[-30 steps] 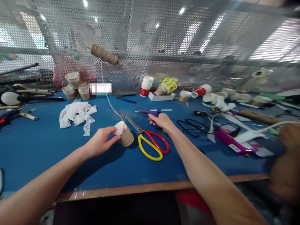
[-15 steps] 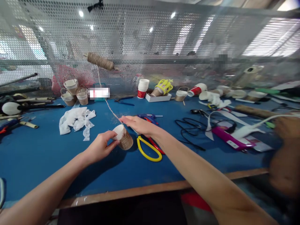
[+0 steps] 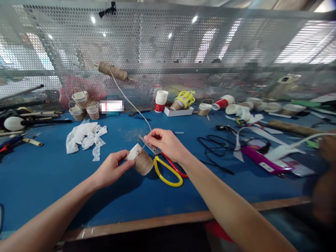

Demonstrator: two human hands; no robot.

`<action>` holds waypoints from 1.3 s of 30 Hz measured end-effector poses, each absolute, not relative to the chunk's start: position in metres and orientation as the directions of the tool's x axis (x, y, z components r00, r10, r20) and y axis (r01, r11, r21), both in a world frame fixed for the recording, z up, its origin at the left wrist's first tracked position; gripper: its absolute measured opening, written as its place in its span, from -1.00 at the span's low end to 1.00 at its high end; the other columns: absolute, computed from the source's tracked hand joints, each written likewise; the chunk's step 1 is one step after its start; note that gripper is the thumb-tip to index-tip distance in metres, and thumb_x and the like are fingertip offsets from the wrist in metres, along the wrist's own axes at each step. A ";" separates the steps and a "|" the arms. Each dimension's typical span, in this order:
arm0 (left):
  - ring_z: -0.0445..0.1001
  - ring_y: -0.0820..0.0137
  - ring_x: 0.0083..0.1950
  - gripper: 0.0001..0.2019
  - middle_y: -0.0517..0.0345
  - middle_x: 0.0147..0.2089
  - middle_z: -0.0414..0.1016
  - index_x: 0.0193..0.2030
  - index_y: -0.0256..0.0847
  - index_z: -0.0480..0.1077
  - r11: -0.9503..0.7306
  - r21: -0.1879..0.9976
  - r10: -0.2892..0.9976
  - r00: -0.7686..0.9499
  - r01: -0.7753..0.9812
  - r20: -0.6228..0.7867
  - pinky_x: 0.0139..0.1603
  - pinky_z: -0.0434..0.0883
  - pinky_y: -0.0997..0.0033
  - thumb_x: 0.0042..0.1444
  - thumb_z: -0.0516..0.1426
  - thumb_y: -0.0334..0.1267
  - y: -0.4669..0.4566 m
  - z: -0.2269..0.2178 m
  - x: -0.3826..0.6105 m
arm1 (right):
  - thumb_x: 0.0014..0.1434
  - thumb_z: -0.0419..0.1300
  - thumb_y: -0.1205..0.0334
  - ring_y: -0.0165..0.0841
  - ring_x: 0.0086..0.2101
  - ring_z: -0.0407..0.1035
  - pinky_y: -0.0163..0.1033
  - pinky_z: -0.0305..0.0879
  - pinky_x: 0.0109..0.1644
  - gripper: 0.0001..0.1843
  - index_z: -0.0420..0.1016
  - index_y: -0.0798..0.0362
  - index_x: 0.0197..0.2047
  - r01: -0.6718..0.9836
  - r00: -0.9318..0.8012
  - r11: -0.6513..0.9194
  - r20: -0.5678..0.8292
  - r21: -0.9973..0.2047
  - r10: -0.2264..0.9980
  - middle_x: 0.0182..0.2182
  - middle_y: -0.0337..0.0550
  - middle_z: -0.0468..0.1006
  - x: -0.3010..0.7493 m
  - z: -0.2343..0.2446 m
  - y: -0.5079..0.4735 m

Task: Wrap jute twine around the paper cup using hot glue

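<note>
My left hand [image 3: 114,167] pinches the rim of a paper cup [image 3: 144,162] that is tilted on its side above the table. Brown twine wraps the cup's lower part, while white paper shows near its rim. My right hand [image 3: 164,142] is closed on the twine [image 3: 131,104] just beyond the cup. From there the strand rises to a twine spool [image 3: 112,71] mounted at the mesh panel. Scissors [image 3: 168,173] with one yellow and one red handle lie beside the cup, partly behind my right hand.
Crumpled white lace [image 3: 85,137] lies to the left. Twine-wrapped baskets [image 3: 85,105], stacked paper cups [image 3: 160,101] and a yellow crown-like piece [image 3: 186,99] stand along the mesh panel [image 3: 157,45]. On the right are a black cable [image 3: 215,148], a purple power strip [image 3: 265,161] and another person's blurred arm.
My right hand has moved right and toward me, closing on the twine. The cup has turned so its wrapped side shows more. The strand now runs farther right.
</note>
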State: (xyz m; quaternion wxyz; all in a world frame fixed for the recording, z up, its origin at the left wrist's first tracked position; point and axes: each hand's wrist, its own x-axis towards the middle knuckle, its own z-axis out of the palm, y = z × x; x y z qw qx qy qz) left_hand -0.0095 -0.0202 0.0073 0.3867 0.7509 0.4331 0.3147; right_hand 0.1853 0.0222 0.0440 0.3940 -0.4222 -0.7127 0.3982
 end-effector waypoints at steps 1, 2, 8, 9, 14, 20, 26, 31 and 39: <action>0.15 0.50 -0.45 -0.77 0.26 -0.50 0.18 -0.41 -0.30 0.26 -0.318 0.862 0.894 0.428 0.395 0.134 -0.43 0.19 0.52 0.10 0.00 -0.15 -0.021 0.007 -0.009 | -0.01 0.15 0.03 -0.51 -0.56 0.17 -0.34 0.11 -0.48 -0.71 0.30 0.11 -0.49 0.285 -0.317 0.331 0.237 -0.900 0.918 -0.60 -0.31 0.31 0.185 0.041 0.022; 0.15 0.49 -0.45 -0.77 0.26 -0.49 0.19 -0.41 -0.30 0.26 -0.311 0.868 0.894 0.430 0.386 0.130 -0.43 0.19 0.52 0.10 0.00 -0.15 -0.021 0.006 -0.008 | -0.01 0.15 0.03 -0.52 -0.56 0.16 -0.34 0.11 -0.48 -0.71 0.30 0.11 -0.50 0.283 -0.302 0.334 0.247 -0.899 0.921 -0.60 -0.32 0.31 0.185 0.039 0.022; 0.15 0.50 -0.44 -0.77 0.27 -0.48 0.18 -0.40 -0.29 0.25 -0.271 0.890 0.894 0.437 0.366 0.093 -0.43 0.17 0.53 0.11 0.01 -0.14 -0.024 0.006 -0.007 | 0.02 0.14 0.08 -0.53 -0.57 0.13 -0.34 0.10 -0.48 -0.73 0.29 0.11 -0.51 0.305 -0.257 0.340 0.267 -0.889 0.929 -0.61 -0.33 0.29 0.183 0.035 0.017; 0.15 0.50 -0.44 -0.77 0.26 -0.48 0.19 -0.39 -0.29 0.26 -0.265 0.892 0.895 0.437 0.367 0.086 -0.42 0.17 0.52 0.11 0.01 -0.14 -0.025 0.006 -0.007 | 0.02 0.14 0.08 -0.53 -0.57 0.12 -0.34 0.10 -0.48 -0.73 0.28 0.11 -0.52 0.312 -0.254 0.342 0.269 -0.886 0.929 -0.61 -0.33 0.28 0.184 0.035 0.016; 0.18 0.48 -0.42 -0.77 0.24 -0.46 0.22 -0.36 -0.30 0.28 -0.252 0.894 0.897 0.436 0.370 0.072 -0.39 0.19 0.50 0.10 0.02 -0.13 -0.025 0.008 -0.007 | 0.04 0.12 0.07 -0.51 -0.56 0.15 -0.34 0.11 -0.47 -0.73 0.29 0.11 -0.52 0.360 -0.244 0.359 0.285 -0.861 0.927 -0.60 -0.31 0.31 0.186 0.034 0.014; 0.17 0.49 -0.44 -0.78 0.25 -0.48 0.21 -0.39 -0.29 0.28 -0.260 0.895 0.899 0.428 0.362 0.088 -0.42 0.18 0.52 0.09 0.03 -0.15 -0.026 0.010 -0.006 | 0.05 0.11 0.07 -0.50 -0.58 0.17 -0.33 0.12 -0.47 -0.72 0.29 0.10 -0.53 0.402 -0.261 0.367 0.279 -0.839 0.924 -0.61 -0.30 0.32 0.187 0.030 0.016; 0.21 0.47 -0.42 -0.78 0.21 -0.46 0.25 -0.37 -0.30 0.29 -0.262 0.898 0.896 0.435 0.354 0.090 -0.39 0.21 0.49 0.08 0.04 -0.16 -0.028 0.010 -0.008 | 0.06 0.09 0.08 -0.48 -0.57 0.19 -0.32 0.13 -0.47 -0.73 0.27 0.08 -0.53 0.416 -0.271 0.360 0.264 -0.835 0.926 -0.62 -0.29 0.31 0.184 0.027 0.014; 0.23 0.46 -0.41 -0.78 0.19 -0.43 0.27 -0.35 -0.31 0.30 -0.278 0.898 0.886 0.452 0.342 0.102 -0.37 0.24 0.48 0.08 0.04 -0.15 -0.028 0.011 -0.009 | 0.09 0.07 0.08 -0.46 -0.53 0.19 -0.32 0.12 -0.45 -0.74 0.25 0.08 -0.50 0.432 -0.303 0.350 0.232 -0.831 0.924 -0.58 -0.27 0.31 0.183 0.023 0.014; 0.20 0.47 -0.41 -0.79 0.18 -0.43 0.27 -0.38 -0.31 0.30 -0.338 0.878 0.877 0.451 0.338 0.164 -0.37 0.23 0.49 0.10 0.03 -0.18 -0.030 0.012 -0.009 | 0.20 -0.10 0.08 -0.45 -0.51 0.15 -0.29 0.05 -0.43 -0.72 0.12 0.03 -0.48 0.501 -0.305 0.325 0.187 -0.802 0.934 -0.56 -0.30 0.23 0.176 0.023 0.004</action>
